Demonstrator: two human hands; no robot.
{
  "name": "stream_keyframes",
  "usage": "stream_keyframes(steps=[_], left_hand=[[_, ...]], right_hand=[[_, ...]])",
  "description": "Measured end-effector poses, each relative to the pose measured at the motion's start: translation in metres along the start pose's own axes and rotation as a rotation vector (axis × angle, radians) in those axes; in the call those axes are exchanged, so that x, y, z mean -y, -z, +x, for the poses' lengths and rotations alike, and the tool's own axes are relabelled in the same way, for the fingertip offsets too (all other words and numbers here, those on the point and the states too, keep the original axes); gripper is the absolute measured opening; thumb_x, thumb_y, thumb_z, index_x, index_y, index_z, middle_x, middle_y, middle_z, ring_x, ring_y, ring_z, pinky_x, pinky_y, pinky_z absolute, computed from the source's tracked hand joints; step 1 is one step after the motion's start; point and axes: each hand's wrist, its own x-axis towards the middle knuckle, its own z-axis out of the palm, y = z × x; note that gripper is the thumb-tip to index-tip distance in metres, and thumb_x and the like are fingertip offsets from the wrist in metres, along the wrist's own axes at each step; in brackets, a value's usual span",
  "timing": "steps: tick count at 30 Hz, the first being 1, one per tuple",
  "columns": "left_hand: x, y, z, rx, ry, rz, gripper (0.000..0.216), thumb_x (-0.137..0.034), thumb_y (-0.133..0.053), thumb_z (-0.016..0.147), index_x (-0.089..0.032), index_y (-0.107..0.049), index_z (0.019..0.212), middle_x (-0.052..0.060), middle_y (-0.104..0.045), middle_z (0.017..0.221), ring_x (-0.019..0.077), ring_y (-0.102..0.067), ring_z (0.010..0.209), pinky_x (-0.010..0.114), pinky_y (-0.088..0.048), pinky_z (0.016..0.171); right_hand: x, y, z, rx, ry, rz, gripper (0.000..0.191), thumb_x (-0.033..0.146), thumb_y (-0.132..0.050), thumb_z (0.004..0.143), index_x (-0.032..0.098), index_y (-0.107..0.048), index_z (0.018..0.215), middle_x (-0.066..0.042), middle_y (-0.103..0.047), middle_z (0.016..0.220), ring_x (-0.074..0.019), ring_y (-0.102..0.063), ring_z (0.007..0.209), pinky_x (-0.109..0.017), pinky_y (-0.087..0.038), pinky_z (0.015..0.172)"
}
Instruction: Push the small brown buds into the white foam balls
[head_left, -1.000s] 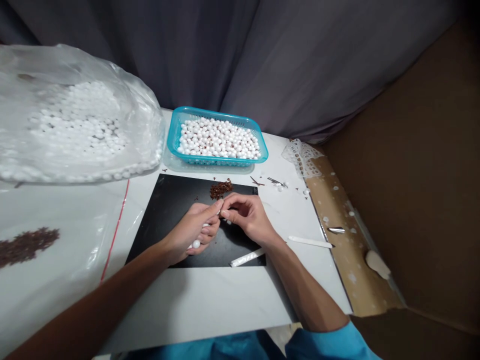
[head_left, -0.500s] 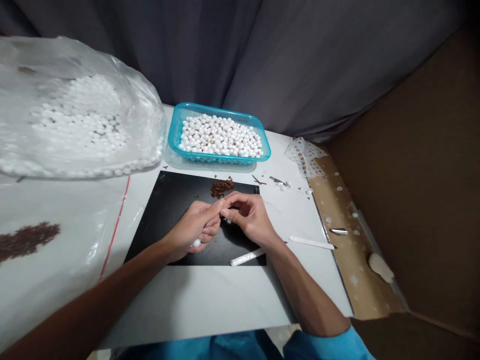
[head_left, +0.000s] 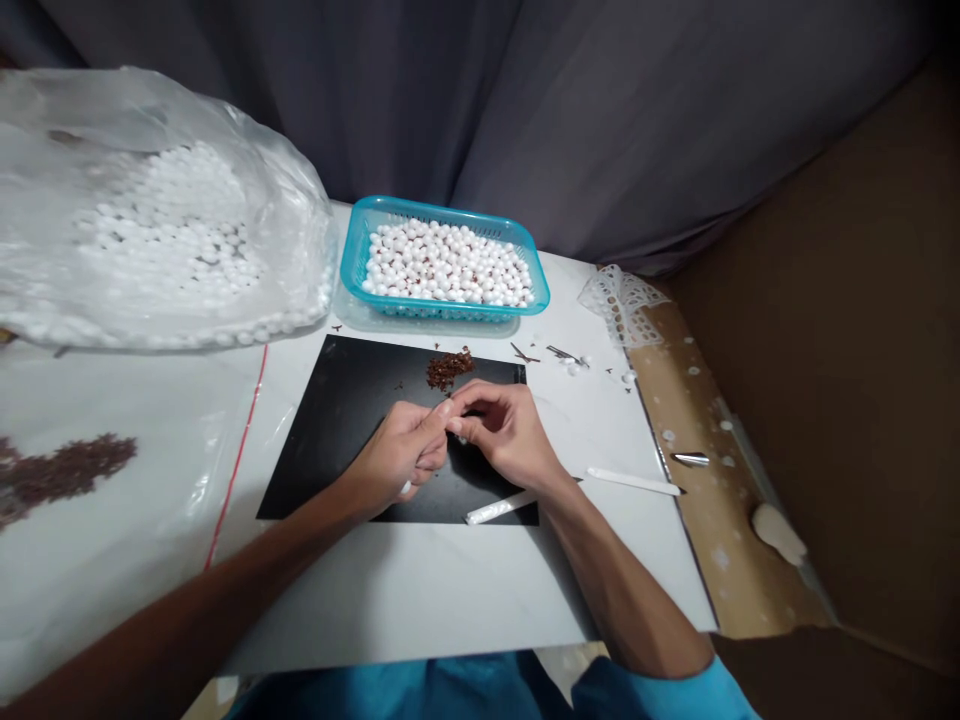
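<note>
My left hand is closed, with a white ball showing at the lower edge of its curled fingers. Its thumb and forefinger meet the fingertips of my right hand, which is closed in a pinch. Whatever sits between the fingertips is too small and covered to make out; a bit of white shows just below them. Both hands are above a black mat. Just beyond them on the mat lies a pile of small brown pieces.
A blue basket of white balls stands behind the mat. At left are a clear bag of white balls and a plastic sheet with brown pieces. White pens, tweezers and a metal nozzle lie right.
The view has shifted slightly. My hands stay joined at the fingertips over the mat; the white ball in my left hand is now more covered by the fingers.
</note>
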Motion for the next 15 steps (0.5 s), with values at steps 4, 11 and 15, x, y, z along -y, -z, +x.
stream_keyframes(steps=[4, 11, 15], left_hand=[[-0.005, 0.000, -0.003, -0.004, -0.027, -0.014, 0.067, -0.076, -0.066, 0.086, -0.022, -0.035, 0.060, -0.006, -0.034, 0.053, 0.0028, -0.020, 0.037, 0.016, -0.011, 0.031], [-0.018, 0.003, -0.008, 0.031, -0.003, -0.080, 0.061, -0.069, -0.069, 0.087, -0.022, -0.039, 0.063, -0.006, -0.035, 0.056, 0.0035, -0.018, 0.038, 0.015, -0.012, 0.029], [-0.017, 0.003, -0.009, 0.071, -0.008, -0.167, 0.059, -0.069, -0.064, 0.089, -0.022, -0.039, 0.065, -0.007, -0.033, 0.056, 0.0038, -0.016, 0.039, 0.014, -0.014, 0.028]], right_hand=[[0.003, -0.003, 0.000, -0.032, 0.031, -0.044, 0.020, 0.037, -0.085, 0.088, 0.018, -0.078, 0.087, -0.007, -0.072, 0.091, -0.0204, -0.067, 0.083, -0.032, -0.055, 0.075], [0.007, -0.005, 0.002, -0.029, 0.089, -0.022, 0.014, 0.035, -0.082, 0.091, 0.021, -0.080, 0.091, -0.008, -0.071, 0.100, -0.0215, -0.069, 0.092, -0.034, -0.057, 0.082], [0.006, -0.002, 0.004, 0.004, 0.083, -0.006, 0.014, 0.033, -0.084, 0.089, 0.020, -0.080, 0.090, -0.008, -0.071, 0.099, -0.0212, -0.068, 0.092, -0.034, -0.055, 0.084]])
